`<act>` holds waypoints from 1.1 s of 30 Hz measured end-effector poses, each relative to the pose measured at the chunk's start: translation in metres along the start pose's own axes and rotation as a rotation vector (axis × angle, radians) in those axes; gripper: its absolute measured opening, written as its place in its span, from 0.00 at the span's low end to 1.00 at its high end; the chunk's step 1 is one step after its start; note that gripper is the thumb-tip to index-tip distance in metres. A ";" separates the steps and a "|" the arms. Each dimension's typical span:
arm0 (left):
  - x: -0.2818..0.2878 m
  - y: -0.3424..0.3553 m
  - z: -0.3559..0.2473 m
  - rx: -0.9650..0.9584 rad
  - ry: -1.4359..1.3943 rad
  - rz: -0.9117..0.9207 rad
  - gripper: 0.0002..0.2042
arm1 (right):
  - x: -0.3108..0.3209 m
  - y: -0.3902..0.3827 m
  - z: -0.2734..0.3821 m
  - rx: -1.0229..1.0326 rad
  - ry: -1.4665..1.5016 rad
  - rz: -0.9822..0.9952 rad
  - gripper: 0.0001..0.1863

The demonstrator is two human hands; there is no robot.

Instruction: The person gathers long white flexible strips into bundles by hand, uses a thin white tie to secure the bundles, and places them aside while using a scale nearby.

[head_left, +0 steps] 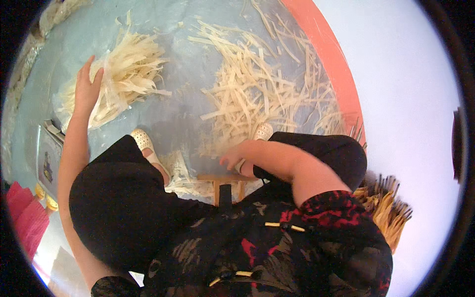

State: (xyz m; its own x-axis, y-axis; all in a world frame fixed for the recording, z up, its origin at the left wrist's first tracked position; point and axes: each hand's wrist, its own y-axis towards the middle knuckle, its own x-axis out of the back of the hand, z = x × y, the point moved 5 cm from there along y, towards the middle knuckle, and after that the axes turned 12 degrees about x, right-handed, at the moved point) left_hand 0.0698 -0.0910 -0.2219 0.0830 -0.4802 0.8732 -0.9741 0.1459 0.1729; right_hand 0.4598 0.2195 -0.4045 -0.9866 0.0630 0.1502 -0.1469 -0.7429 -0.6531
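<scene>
My left hand (89, 89) is at the left edge of a bundle of pale flat strips (136, 64), wrapped partly in clear plastic. Its thumb and fingers are spread, and nothing shows between them. Over the gap between my knees, my right hand (239, 154) hangs near a small wooden frame (210, 177); its fingers are blurred, so their grip is unclear. A dark upright block (225, 194) stands against that frame. Ahead of my right hand, a loose heap of similar pale strips (247, 91) spreads over the grey floor.
Pale scraps (185, 185) lie between my light perforated shoes (142, 140). At the right, brown stick-like bundles (383, 205) stand by the white wall (405, 99), which has a red band (326, 44) at its foot. Pink pleated material (24, 218) is at the left.
</scene>
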 end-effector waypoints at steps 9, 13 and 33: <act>0.122 -0.014 -0.150 -0.108 -0.184 0.501 0.18 | 0.135 -0.184 -0.040 -0.431 0.150 -0.470 0.26; 0.103 -0.025 -0.298 -0.410 -0.063 0.681 0.17 | 0.219 -0.352 0.031 -0.466 0.203 -1.109 0.17; -0.313 -0.127 -0.409 -0.700 0.705 0.921 0.63 | -0.058 -0.289 -0.225 -0.697 0.550 -1.661 0.51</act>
State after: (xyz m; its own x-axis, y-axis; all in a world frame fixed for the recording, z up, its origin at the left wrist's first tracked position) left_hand 0.2538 0.3942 -0.3310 -0.2408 0.5409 0.8059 -0.4407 0.6788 -0.5873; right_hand 0.5440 0.5807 -0.3914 0.2814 0.6209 0.7317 -0.7084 0.6487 -0.2781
